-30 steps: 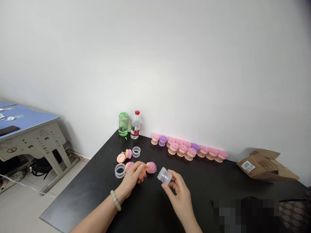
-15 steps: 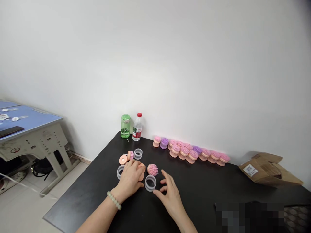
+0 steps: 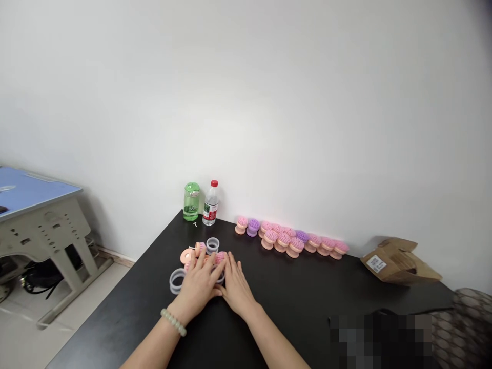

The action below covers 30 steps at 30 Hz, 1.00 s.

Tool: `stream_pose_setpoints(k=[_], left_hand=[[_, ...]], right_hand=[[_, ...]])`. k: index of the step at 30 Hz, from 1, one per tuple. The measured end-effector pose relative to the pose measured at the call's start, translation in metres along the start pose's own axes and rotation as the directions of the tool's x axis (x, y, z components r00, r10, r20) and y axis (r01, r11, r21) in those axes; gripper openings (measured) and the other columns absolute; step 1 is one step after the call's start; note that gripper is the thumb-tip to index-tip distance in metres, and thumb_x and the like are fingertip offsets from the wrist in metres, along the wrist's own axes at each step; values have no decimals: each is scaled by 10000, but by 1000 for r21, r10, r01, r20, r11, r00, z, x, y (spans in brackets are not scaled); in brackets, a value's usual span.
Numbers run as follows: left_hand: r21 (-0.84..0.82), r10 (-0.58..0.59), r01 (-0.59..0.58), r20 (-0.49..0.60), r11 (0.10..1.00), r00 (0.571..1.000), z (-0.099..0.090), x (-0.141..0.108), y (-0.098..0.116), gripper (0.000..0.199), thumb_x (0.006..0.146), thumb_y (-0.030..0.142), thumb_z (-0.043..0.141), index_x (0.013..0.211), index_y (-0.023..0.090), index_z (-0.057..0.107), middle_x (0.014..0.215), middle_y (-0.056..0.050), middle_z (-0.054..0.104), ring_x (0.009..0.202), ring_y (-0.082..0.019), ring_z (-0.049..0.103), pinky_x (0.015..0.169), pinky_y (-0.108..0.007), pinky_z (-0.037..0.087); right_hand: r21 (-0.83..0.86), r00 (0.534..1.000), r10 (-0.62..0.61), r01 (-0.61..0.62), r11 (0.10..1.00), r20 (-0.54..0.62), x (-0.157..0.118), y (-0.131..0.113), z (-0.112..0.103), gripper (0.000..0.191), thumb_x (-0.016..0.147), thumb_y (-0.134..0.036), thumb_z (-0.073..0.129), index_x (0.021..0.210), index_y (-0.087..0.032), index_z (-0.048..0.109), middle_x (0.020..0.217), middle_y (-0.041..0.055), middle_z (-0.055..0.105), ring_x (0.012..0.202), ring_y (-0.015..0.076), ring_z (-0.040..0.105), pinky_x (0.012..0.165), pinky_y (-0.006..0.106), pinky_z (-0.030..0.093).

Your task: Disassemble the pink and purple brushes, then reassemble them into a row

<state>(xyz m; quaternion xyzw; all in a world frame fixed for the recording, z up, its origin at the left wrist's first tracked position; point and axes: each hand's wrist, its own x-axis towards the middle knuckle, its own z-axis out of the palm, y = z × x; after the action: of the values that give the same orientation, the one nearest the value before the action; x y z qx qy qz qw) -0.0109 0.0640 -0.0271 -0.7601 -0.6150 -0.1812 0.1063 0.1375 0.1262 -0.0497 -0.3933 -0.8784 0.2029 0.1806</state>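
Observation:
My left hand [image 3: 197, 287], a bead bracelet at its wrist, lies flat with fingers spread over a cluster of brush parts on the black table. My right hand [image 3: 238, 288] rests against the cluster's right side, its fingers stretched out. Their thumbs meet. Around the fingers show a peach disc [image 3: 187, 257], a small pink-bristled brush head [image 3: 200, 248] and another pink brush head [image 3: 220, 257]. A clear ring [image 3: 212, 245] stands behind, and a second clear ring [image 3: 176, 281] sits left of my left hand. A third ring is mostly hidden between the hands.
Several pink and purple round brushes [image 3: 282, 241] line the wall. A green bottle [image 3: 191, 201] and a red-capped water bottle [image 3: 210, 204] stand at the back corner by a small white screw-like piece [image 3: 195, 224]. A brown paper bag [image 3: 400, 261] lies right. A blue desk [image 3: 38, 192] is left.
My right hand has moved left, pushing the clear ring and pink brush head against the other parts. My left hand has flattened over the parts. The view has shifted slightly right.

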Motion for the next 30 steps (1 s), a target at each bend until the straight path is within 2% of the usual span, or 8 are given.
stream_pose_setpoints(k=[6,9,11,13,17,20,23,30], left_hand=[[107,-17,22,-49,994,999,6,4,-28,612,795,311,748,1371,247,553,1386,-161,582,1422,-452,302,1127,-676,249],[181,-14,28,-75,983,997,8,3,-30,537,861,235,657,1385,250,541,1342,-151,617,1410,-441,335,1120,-681,247],[204,-28,45,-89,978,996,7,3,-29,536,861,169,625,1385,245,542,1332,-157,621,1398,-446,357,1106,-698,248],[190,-48,70,-116,979,992,4,5,-26,545,851,148,617,1384,236,543,1352,-160,605,1389,-453,367,1094,-706,260],[116,45,-26,-160,993,986,0,10,-13,540,846,182,632,1368,290,550,1439,-75,548,1419,-409,339,1143,-675,224],[71,139,-130,-134,989,981,6,13,-5,442,847,265,664,1285,317,620,1408,-36,584,1404,-368,385,1183,-673,105],[61,101,-94,-115,994,988,12,14,-6,372,832,317,695,1203,293,681,1363,-50,622,1382,-372,419,1188,-678,57],[28,144,-142,-202,990,969,5,8,-1,448,837,228,664,1282,205,614,1388,-125,587,1378,-411,410,1122,-682,295]], right_hand=[[28,994,-70,72,997,-86,22,3,4,948,820,-262,716,1567,-166,140,1607,201,236,1494,333,178,1179,559,273],[-20,952,-187,188,982,-242,14,27,-13,845,857,-287,677,1554,-217,204,1579,150,331,1486,298,231,1160,518,336],[-107,875,-200,170,980,-442,8,53,-35,655,920,-309,581,1511,-218,312,1521,145,416,1448,295,310,1143,520,350],[-166,745,-71,-54,985,-663,4,85,-62,508,946,-357,505,1427,-211,428,1432,142,501,1380,298,398,1121,523,363],[-93,604,100,-280,955,-790,5,143,-109,487,910,-268,424,1355,-73,444,1404,254,444,1381,402,300,1095,653,259],[-51,590,183,-358,932,-786,7,165,-122,471,823,-177,447,1282,-89,503,1332,240,493,1323,412,368,1055,629,311],[-15,599,241,-391,920,-764,4,168,-122,416,769,-171,489,1175,-148,573,1227,190,546,1198,381,481,986,554,403],[112,592,355,-406,907,-724,-28,134,-114,215,732,-234,561,940,-188,594,996,144,586,1010,353,566,882,496,462]])
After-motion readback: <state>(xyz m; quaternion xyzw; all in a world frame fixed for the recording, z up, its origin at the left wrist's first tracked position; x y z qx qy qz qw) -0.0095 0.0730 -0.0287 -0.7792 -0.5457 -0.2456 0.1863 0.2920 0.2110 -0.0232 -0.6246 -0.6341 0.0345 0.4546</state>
